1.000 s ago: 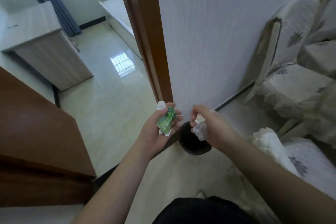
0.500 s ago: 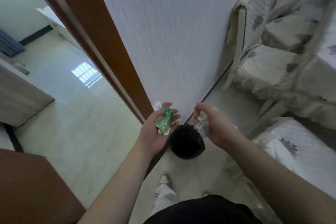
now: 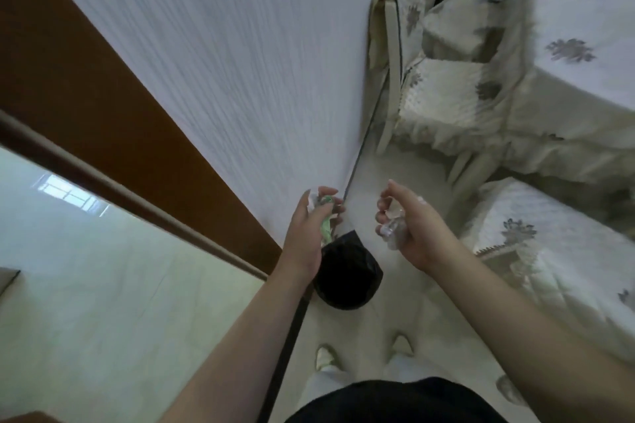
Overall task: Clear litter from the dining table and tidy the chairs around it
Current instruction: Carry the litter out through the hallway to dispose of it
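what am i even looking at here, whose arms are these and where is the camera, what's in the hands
There is no machine here. The camera sits on a person's head and looks down, so the two bare arms are the wearer's own. The left hand holds a crumpled green and white wrapper. The right hand holds a scrunched piece of clear plastic. Both hover by a black bin that stands on the pale floor at the foot of a white wall. To the right are covered chairs and a cloth-covered table. The wearer's shoes show at the bottom.
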`<state>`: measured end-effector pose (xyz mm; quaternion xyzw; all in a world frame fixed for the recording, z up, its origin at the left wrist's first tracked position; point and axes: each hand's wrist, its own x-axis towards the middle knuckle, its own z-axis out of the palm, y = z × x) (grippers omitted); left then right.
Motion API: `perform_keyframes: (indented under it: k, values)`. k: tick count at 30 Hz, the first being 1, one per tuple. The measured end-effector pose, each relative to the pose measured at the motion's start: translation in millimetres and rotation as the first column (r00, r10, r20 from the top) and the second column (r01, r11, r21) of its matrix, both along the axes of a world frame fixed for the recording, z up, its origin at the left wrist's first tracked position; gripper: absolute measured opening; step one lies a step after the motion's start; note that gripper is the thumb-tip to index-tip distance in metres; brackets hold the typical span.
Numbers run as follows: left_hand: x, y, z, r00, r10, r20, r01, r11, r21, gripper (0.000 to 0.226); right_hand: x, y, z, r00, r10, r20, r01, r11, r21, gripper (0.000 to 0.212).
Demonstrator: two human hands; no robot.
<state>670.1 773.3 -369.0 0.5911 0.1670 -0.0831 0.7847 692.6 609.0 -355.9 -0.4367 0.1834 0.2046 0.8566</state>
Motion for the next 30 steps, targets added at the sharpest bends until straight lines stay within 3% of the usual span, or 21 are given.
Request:
perform_keyframes:
  k: [3, 5, 8, 10, 16, 21, 26, 30]
  values:
    - [10, -9, -17, 0.999, -0.041, -0.026, 0.045, 0.984, 0.171, 0.017, 9, -15, -16, 0.999, -0.001, 0.049, 0.005, 0.996, -0.085, 0.026]
    - [17, -14, -37, 0.998, -0.056, -0.027, 0.062, 0.93, 0.363, 0.016, 17, -23, -29, 0.993, 0.017, 0.115, 0.008, 0.976, -0.217, 0.026]
    - [25, -16, -73, 0.99, -0.137, 0.031, 0.075, 0.703, 0.707, 0.015, 26, -27, -56, 0.982, 0.044, 0.186, 0.038, 0.908, -0.416, 0.023]
    - [26, -16, -97, 0.979, -0.189, 0.077, 0.049, 0.584, 0.81, 0.021, 30, -25, -79, 0.974, 0.119, 0.195, 0.012, 0.826, -0.563, 0.024]
    - [31, -11, -180, 0.933, -0.357, 0.054, 0.071, 0.329, 0.942, 0.031, 40, -16, -174, 0.916, 0.332, 0.225, 0.041, 0.481, -0.876, 0.018]
    - [27, -5, -274, 0.901, -0.424, -0.096, 0.161, 0.119, 0.98, 0.039, 38, -10, -278, 0.84, 0.42, 0.344, 0.245, 0.272, -0.931, 0.021]
    - [18, -2, -354, 0.853, -0.488, -0.182, 0.217, 0.015, 0.976, 0.043, 33, -6, -371, 0.781, 0.558, 0.281, 0.244, 0.142, -0.959, 0.021]
    - [11, 2, -412, 0.883, -0.434, -0.18, 0.196, -0.006, 0.98, 0.045, 22, -3, -439, 0.737, 0.643, 0.208, 0.245, 0.033, -0.969, 0.023]
